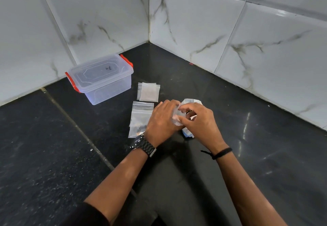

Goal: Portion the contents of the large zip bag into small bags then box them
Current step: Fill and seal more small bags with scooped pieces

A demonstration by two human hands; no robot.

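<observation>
**Hands work a small clear bag on a dark stone counter in a tiled corner**

Head view: the surface is a black speckled stone counter (53,155), glossy, with a pale seam line running from about 10 o'clock toward the near edge. Two walls of white marble-look tiles (194,22) with grey veins meet in a corner at 12 o'clock.

Just above centre, the left hand (161,119) and the right hand (198,121) are together, fingers curled, both pinching a small clear bag (176,117) between them. Under and beyond the hands, toward 1 o'clock, lies the large zip bag (192,101), crumpled, its contents mostly hidden. A black watch (141,145) sits on the left wrist, a black cord band (221,153) on the right.

At 9 o'clock of the hands lie filled small bags (139,117) with dark bits inside, overlapping. Beyond these, toward 11 o'clock, lie empty small bags (148,92), flat and stacked. Further out at 10 o'clock stands a clear plastic box (102,82) with red latches, lid on.
</observation>
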